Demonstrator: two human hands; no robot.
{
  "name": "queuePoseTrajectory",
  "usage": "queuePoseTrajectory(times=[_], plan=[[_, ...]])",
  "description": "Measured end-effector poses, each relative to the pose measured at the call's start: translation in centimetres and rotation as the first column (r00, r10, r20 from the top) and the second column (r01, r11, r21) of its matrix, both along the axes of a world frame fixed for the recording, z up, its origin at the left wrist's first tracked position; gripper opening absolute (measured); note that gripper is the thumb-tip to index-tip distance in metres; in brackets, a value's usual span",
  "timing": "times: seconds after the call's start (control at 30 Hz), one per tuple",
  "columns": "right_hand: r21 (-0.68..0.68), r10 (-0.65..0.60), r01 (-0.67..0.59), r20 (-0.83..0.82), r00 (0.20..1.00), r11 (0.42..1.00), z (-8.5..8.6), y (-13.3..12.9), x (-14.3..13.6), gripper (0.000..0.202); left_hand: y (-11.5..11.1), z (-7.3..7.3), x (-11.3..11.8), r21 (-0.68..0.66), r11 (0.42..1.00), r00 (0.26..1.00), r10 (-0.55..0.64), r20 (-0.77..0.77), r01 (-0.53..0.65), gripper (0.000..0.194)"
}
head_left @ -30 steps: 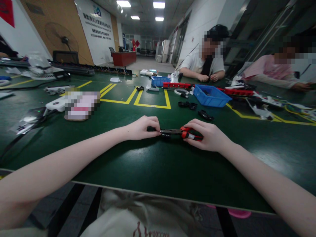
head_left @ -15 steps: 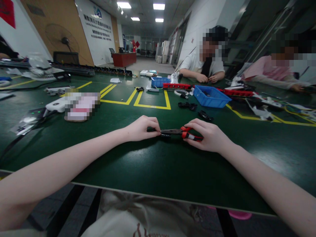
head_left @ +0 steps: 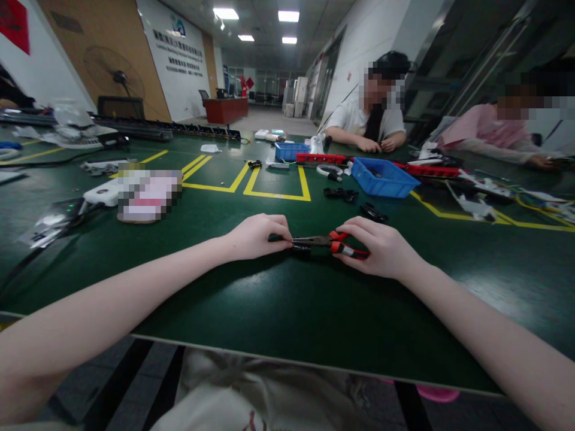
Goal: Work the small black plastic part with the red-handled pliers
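Observation:
My right hand (head_left: 375,246) is wrapped round the red and black handles of needle-nose pliers (head_left: 321,240), whose jaws point left. The jaw tips meet the fingertips of my left hand (head_left: 260,236). My left thumb and fingers are pinched together at those tips; what they hold is mostly hidden and too small to name. Just under the jaws shows a small glossy black piece (head_left: 300,248); I cannot tell whether it lies on the table or hangs from my left fingers. Both hands are low over the green table (head_left: 269,299).
Black cable bundles (head_left: 372,212) lie beyond my right hand, with a blue bin (head_left: 384,178) behind them. A pink phone-like object (head_left: 150,194) and a white device (head_left: 101,190) are on the left. Two people (head_left: 371,129) sit across the table at the right.
Both hands and the pliers stay in nearly the same place. The camera view has shifted very slightly.

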State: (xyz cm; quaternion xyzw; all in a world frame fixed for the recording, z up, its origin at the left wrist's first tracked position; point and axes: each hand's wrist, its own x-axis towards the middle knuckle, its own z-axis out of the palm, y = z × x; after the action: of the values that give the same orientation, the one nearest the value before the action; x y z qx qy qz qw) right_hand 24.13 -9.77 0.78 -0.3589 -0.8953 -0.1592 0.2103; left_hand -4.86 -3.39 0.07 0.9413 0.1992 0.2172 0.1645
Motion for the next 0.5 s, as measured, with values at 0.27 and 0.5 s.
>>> queuePoseTrajectory(times=[0.27, 0.5], plan=[[0.016, -0.004, 0.004, 0.006, 1.0, 1.0, 0.05, -0.05, -0.1, 0.032, -0.22, 0.16, 0.01, -0.002, 1.0, 1.0, 0.002, -0.022, -0.002, 0.012], [-0.045, -0.007, 0.007, -0.019, 1.0, 0.999, -0.02, -0.15, -0.16, 0.032, 0.15, -0.19, -0.07, -0.062, 0.998, 0.999, -0.03, 0.021, 0.031, 0.012]])
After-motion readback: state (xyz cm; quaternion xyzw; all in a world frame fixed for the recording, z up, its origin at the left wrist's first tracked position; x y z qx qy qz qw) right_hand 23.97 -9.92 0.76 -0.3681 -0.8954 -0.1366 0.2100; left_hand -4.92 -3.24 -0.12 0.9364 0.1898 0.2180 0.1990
